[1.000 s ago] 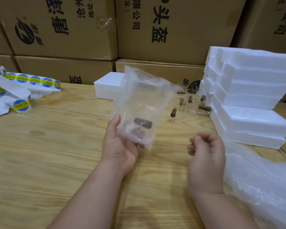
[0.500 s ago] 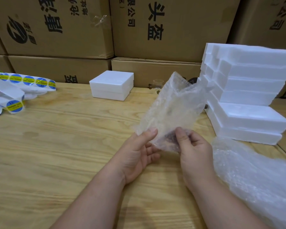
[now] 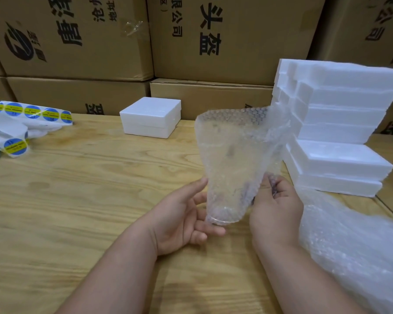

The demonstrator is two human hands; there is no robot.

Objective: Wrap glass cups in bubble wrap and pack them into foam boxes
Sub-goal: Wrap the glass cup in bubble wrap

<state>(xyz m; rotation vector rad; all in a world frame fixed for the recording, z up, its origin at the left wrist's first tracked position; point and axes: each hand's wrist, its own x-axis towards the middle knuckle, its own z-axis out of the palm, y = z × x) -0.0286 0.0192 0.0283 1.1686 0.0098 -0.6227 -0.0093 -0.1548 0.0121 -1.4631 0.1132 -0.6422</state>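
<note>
The right hand (image 3: 276,200) has closed in and now pinches the bubble wrap sheet (image 3: 236,155); the left hand (image 3: 184,220), fingers extended, supports the glass cup (image 3: 222,214) inside. Wrapping is underway above the table (image 3: 77,189).

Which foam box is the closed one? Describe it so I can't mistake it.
Start at the cardboard cartons walling the table's far edge. Just before them, mid-table, sits a small square foam box. It stands alone with its lid on, unlike the tall stack of foam pieces to its right.
</note>
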